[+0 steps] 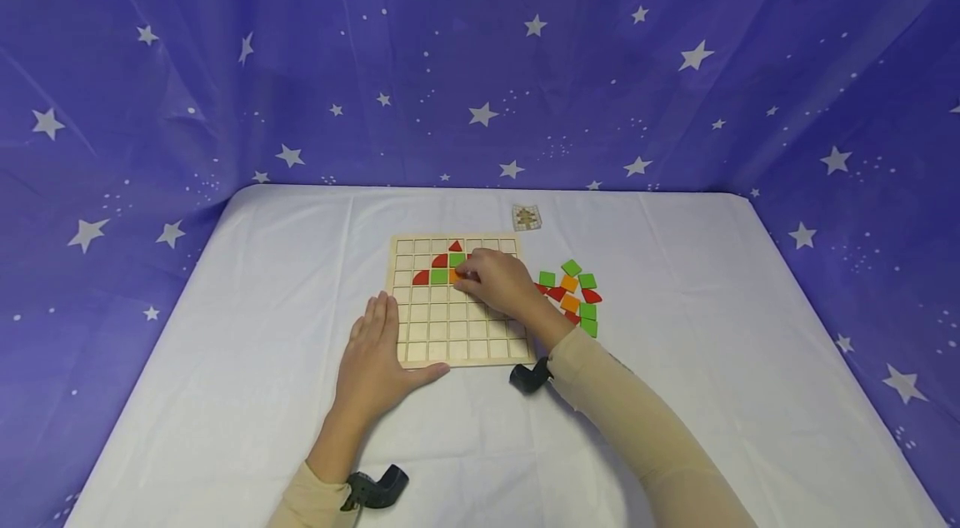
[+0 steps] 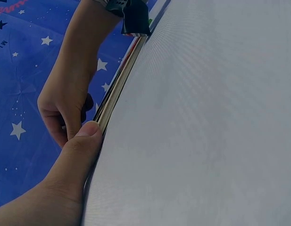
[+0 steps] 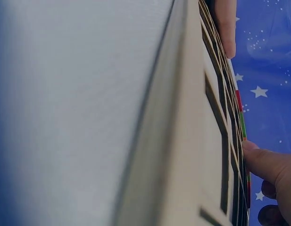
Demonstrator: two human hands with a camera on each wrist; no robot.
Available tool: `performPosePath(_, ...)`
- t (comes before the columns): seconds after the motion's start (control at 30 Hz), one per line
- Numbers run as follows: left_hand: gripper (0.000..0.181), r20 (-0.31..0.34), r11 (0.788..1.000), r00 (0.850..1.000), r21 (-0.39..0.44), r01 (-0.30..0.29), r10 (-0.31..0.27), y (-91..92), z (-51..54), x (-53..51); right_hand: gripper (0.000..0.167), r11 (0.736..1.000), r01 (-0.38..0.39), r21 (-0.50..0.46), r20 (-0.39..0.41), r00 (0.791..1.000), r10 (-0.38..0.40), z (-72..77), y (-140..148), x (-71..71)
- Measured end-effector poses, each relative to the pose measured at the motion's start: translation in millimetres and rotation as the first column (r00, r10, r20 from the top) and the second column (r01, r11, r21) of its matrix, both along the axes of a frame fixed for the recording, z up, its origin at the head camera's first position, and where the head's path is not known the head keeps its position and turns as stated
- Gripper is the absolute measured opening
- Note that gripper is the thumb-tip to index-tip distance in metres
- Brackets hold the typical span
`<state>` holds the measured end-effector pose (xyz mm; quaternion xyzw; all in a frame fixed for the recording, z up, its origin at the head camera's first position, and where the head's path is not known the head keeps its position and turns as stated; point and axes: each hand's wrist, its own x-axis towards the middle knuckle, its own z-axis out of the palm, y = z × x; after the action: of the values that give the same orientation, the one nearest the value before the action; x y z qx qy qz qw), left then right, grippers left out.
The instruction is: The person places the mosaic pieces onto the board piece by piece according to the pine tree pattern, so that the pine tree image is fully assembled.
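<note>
You're likely placing the orange tile (image 1: 453, 276); can't tell if right grip (image 1: 497, 280) pinches it. Left grip (image 1: 373, 361) looks released. Next, maybe straighten it.

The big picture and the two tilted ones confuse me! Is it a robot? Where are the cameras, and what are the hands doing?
No robot here: just a person's bare left hand and bare right hand. The big picture comes from a camera on their head, looking down. The tilted ones come from a camera on each wrist, so things look slanted.

On the white cloth lies a square, pale wooden grid board with red, green and orange tiles on it. To its right lie loose red, green and orange tiles; past its far edge is a small pale card with a brown tree-shaped picture.

The left hand rests against the board's edge, holding no tile. The right hand has its curled fingers at an orange square tile, but I can't tell whether they pinch it.
</note>
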<state>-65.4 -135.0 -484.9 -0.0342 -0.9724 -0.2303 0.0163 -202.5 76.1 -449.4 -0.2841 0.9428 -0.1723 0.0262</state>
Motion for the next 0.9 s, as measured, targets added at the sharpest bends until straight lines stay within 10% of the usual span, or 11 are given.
performPosePath(0.9, 0.138, 0.001, 1.000, 1.000, 0.003, -0.001, 0.001, 0.1, -1.8, -0.5, 0.043, 0.995, 0.094, -0.025, -0.035, 0.995, -0.095, 4.0, 52, 8.9)
